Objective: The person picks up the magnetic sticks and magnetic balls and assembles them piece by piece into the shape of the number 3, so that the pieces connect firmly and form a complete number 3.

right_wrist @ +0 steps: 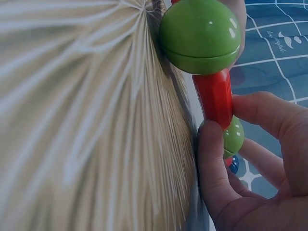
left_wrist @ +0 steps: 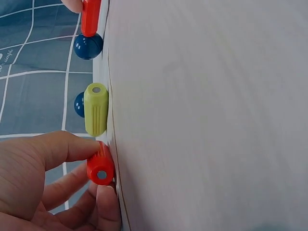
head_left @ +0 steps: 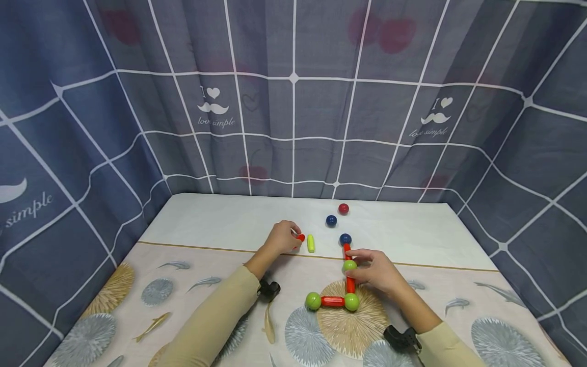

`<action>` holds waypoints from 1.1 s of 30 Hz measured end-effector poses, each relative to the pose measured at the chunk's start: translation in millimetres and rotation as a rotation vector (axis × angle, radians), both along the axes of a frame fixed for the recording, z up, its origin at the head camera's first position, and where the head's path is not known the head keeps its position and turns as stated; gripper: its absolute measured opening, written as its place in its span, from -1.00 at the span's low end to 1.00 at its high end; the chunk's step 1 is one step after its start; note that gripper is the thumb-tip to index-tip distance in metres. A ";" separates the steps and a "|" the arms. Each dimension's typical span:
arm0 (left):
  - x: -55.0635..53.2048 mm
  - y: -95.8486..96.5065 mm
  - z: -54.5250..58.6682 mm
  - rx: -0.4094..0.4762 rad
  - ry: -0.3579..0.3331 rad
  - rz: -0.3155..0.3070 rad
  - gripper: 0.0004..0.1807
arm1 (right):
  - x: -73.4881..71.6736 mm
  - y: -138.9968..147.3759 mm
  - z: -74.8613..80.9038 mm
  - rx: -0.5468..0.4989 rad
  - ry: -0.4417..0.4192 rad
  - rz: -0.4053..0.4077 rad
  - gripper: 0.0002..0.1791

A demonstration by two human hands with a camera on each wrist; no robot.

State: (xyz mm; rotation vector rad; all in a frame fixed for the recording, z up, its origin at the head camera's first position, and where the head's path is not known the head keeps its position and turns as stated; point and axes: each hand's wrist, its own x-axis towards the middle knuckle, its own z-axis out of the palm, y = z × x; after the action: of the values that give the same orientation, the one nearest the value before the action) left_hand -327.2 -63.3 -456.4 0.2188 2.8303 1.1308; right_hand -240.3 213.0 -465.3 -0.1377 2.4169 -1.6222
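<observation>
My left hand pinches a short red magnetic rod between thumb and fingers at the far part of the table; its round metal end shows in the left wrist view. Just right of it lies a yellow-green rod. My right hand holds an L-shaped chain of rods and balls, thumb and finger on the red rod between two green balls. The chain runs from a blue ball through a middle green ball to a corner green ball, then left along another red rod to an end green ball.
Beyond the chain, a loose blue ball and a red ball sit on the white strip of the table. A patterned cloth covers the near part. Grey gridded curtains enclose the back and sides.
</observation>
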 end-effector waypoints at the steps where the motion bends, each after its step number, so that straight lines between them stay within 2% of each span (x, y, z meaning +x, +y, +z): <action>1: 0.3 0.4 0.1 0.003 -0.005 0.002 -0.78 | 0.0 0.3 0.2 0.000 -0.001 -0.001 -0.33; 9: 4.1 0.1 2.5 0.034 -0.029 0.013 -0.78 | 1.5 3.4 0.5 0.014 -0.001 -0.017 -0.34; 17: 2.4 1.2 3.6 0.058 0.050 -0.032 -0.77 | 2.9 7.0 1.0 0.021 -0.004 -0.011 -0.34; 24: -1.6 5.7 6.2 0.095 0.096 -0.114 -0.74 | -1.1 10.8 -1.4 0.025 -0.031 -0.011 -0.33; 33: -3.7 17.2 8.8 0.119 0.112 -0.221 -0.71 | -3.4 13.2 -0.1 0.030 -0.043 0.018 -0.31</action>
State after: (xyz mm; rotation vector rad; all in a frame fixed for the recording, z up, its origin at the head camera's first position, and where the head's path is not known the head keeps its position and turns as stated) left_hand -330.9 -46.1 -447.6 0.6054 2.7455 1.2734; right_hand -243.7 226.2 -465.4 -0.1173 2.3992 -1.5650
